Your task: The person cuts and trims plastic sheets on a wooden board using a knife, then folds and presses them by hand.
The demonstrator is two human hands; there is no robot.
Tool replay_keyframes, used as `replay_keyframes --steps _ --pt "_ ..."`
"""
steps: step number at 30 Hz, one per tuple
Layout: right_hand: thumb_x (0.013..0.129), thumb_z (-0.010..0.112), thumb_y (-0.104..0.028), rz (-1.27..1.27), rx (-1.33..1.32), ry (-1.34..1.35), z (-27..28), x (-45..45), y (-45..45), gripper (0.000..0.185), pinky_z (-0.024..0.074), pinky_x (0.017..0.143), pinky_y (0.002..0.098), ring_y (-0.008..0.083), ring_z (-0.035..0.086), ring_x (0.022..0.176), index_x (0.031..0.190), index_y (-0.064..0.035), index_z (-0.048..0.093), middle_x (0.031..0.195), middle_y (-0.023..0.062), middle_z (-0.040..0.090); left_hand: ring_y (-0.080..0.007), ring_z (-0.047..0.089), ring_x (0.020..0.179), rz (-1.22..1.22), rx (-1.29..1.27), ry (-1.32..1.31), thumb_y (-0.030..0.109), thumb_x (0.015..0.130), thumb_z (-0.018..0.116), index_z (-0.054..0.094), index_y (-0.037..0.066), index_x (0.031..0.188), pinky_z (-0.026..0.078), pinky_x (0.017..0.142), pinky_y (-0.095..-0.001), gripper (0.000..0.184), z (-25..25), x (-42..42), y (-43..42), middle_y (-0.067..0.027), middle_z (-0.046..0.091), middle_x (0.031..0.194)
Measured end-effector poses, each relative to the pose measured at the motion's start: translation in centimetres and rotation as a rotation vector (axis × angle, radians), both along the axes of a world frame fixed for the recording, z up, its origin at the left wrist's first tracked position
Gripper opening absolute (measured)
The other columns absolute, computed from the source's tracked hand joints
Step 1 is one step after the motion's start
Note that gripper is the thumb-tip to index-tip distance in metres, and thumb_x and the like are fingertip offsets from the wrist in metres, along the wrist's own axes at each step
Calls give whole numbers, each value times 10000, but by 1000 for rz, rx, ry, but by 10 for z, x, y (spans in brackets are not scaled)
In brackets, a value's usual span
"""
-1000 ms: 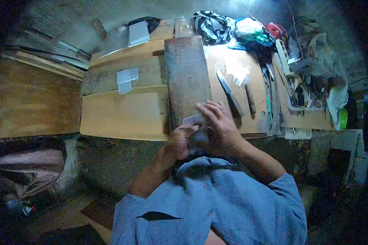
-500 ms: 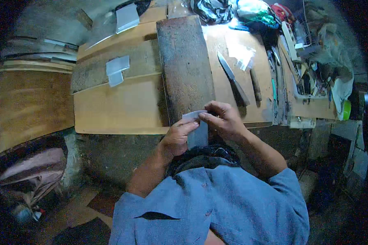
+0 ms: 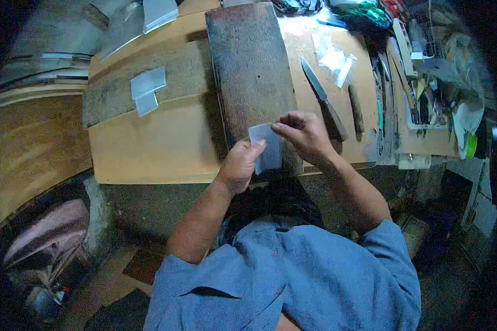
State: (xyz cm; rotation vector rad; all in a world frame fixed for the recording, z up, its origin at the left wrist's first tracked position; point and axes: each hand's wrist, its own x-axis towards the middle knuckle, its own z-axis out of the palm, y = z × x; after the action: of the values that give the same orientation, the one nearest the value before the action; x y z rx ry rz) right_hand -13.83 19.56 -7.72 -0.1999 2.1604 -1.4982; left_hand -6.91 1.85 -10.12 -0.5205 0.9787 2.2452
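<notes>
A small whitish, translucent sheet [image 3: 262, 133] is held between both hands over the near end of a dark wooden board. My left hand [image 3: 241, 165] is closed on its lower left side, thumb on top. At its upper right corner my right hand [image 3: 306, 135] pinches the edge between thumb and fingers. Below the hands lies another pale, bluish sheet [image 3: 269, 159] on the near end of the board; I cannot tell whether it joins the held one. The worn board [image 3: 254, 71] runs away from me across the table.
A knife [image 3: 315, 83] and a wooden rod [image 3: 356, 113] lie right of the board. Near them are shiny clear plastic pieces [image 3: 334, 58]. Pale sheets [image 3: 147, 87] rest on the left of the table [image 3: 154, 149]. A tool tray [image 3: 425, 118] stands far right.
Both hands have moved slightly up and the held sheet now stands more open to view. My right hand has shifted to its upper right corner. The whole view has tilted a little.
</notes>
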Motion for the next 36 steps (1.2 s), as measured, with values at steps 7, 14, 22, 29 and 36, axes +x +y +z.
replay_keyframes --steps 7,14,22,29,36 --pt "817 656 -201 -51 160 83 -12 -30 -14 240 468 649 286 149 612 706 877 31 648 784 127 664 -187 537 1040 256 -546 325 46 902 477 410 -47 1267 441 886 -310 382 -5 3 1 -157 502 1224" --pt "782 657 -152 -45 243 357 -41 -32 -20 141 499 665 368 306 638 729 827 -17 663 790 172 650 -350 277 1318 -273 -1543 889 147 767 581 369 34 1349 191 1066 -458 630 14 20 9 -187 329 1403" --pt "775 672 -166 -44 303 350 -41 -34 -21 172 480 634 341 279 634 691 829 -3 652 766 170 643 -294 169 1379 -655 -1569 828 200 725 570 511 3 1206 66 1039 -572 523 -1 33 26 -135 210 1485" --pt "776 668 -159 -50 287 287 -45 -34 -22 159 486 624 347 281 637 684 820 -6 656 755 170 643 -253 144 1384 -656 -1743 913 433 800 549 408 77 1341 117 1021 -589 663 -17 37 26 -100 182 1496" --pt "786 661 -164 -67 317 324 -39 -33 -23 155 497 657 330 272 648 728 846 -20 663 797 170 652 -251 154 1380 -611 -1770 931 492 764 573 392 111 1363 126 1013 -606 732 -16 37 30 -102 185 1494"
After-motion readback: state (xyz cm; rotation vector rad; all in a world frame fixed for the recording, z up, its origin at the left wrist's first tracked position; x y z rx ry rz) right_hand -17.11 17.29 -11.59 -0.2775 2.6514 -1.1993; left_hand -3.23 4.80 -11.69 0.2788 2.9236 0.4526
